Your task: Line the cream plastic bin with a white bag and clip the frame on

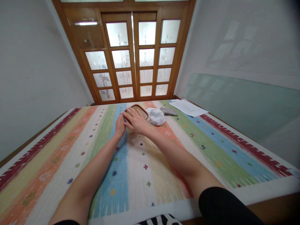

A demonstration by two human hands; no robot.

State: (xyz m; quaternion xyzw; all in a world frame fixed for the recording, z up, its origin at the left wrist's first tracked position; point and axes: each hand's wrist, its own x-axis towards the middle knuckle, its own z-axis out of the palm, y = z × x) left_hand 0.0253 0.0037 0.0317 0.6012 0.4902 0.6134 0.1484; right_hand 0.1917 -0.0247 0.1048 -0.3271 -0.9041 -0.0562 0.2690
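Observation:
A clear container with a brown rim [147, 113] sits on the striped tablecloth in front of me, partly covered by my hands. My left hand [120, 124] is closed against its left side, steadying it. Across the top and near edge lies my right hand [136, 121], its fingers stretched out flat and its thumb side close to the left hand. Whether a lid is on the container cannot be made out under the fingers. Just right of the container is a rounded white bundle [156, 117], like crumpled plastic or cloth, close beside the rim.
A grey folded cloth [169, 111] lies right of the white bundle. Farther right, printed paper sheets [188, 107] rest near the table's far edge. The striped tablecloth [138, 175] covers the table. Beyond stand wooden glazed doors [136, 68]; a glass panel [234, 103] leans along the right wall.

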